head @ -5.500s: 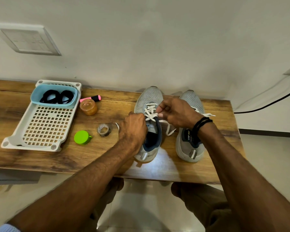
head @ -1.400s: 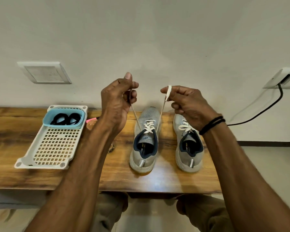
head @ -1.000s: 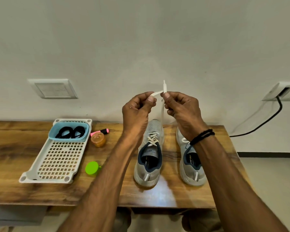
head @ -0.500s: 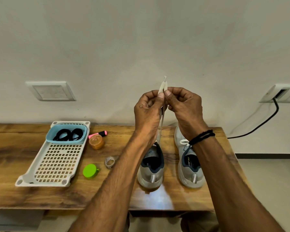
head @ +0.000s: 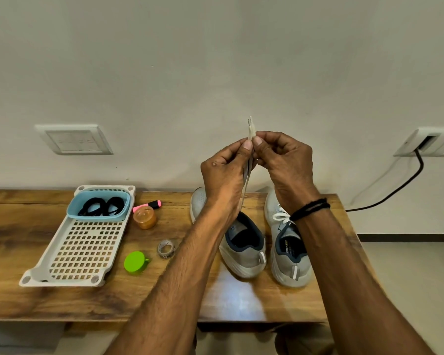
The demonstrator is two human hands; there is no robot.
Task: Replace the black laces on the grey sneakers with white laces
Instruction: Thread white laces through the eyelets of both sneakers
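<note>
Two grey sneakers stand side by side on the wooden table (head: pixel 23 226): the left sneaker (head: pixel 244 254) and the right sneaker (head: pixel 290 254), which shows a tied white lace. My left hand (head: pixel 226 172) and my right hand (head: pixel 285 162) are raised above the left sneaker, thumbs together. Both pinch the two ends of the white lace (head: pixel 250 129), held side by side and upright. The strands run down to the left sneaker behind my left wrist. The black laces (head: pixel 101 206) lie coiled in a light blue tub (head: pixel 72 212).
A white perforated tray (head: pixel 82 252) holds the tub at the left. Beside it are a pink highlighter (head: pixel 149 204), an orange jar (head: pixel 144 218), a green lid (head: pixel 134 262) and a small coil (head: pixel 166 248). A black cable (head: pixel 395 190) hangs from a wall socket at the right.
My hands lifted both lace ends up from the left sneaker, then brought them together. Over the last half second they have stayed almost still, ends aligned.
</note>
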